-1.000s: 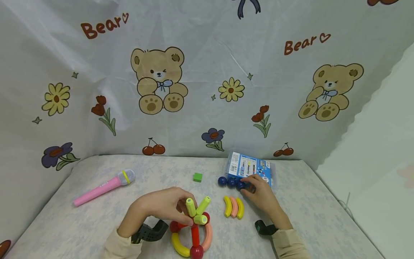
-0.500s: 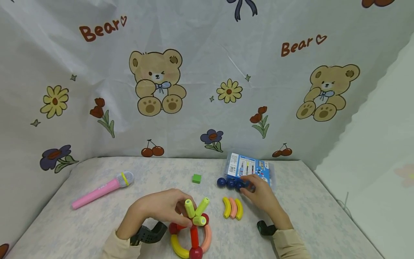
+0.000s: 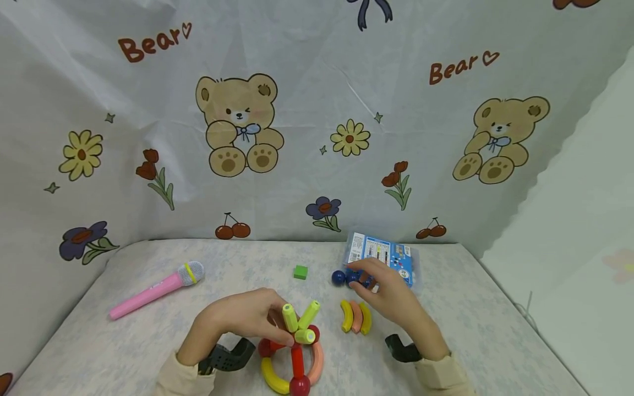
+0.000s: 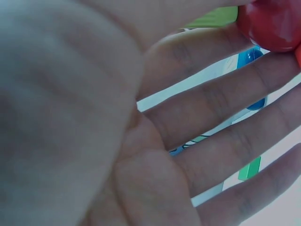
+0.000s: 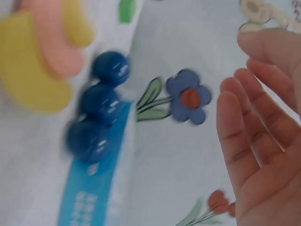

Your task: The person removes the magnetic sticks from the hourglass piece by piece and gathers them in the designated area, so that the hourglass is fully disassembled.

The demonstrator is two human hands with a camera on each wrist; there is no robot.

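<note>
My left hand (image 3: 250, 314) pinches a glossy red ball (image 4: 273, 23) at the top of a magnetic-toy frame of red balls, red rods and curved yellow and pink rods (image 3: 317, 366). Light-green rods (image 3: 309, 315) stick out from that top joint. In the left wrist view the other fingers are nearly straight. My right hand (image 3: 391, 289) hovers over a row of dark blue balls (image 5: 101, 103), thumb and fingers apart with nothing between them. The right wrist view shows the balls lying apart from the hand; in the head view the fingers partly cover them.
Behind the balls lies a blue-and-white printed box (image 3: 383, 250). Loose curved yellow and pink rods (image 3: 356, 317) lie in front of the right hand. A green block (image 3: 300, 272) sits mid-table, and a pink toy microphone (image 3: 153, 294) lies at the left. A bear-print cloth hangs behind.
My right hand has moved slightly left and up from the rightmost blue ball, over the row. My left hand still holds the frame in the same place. The view shifted slightly.
</note>
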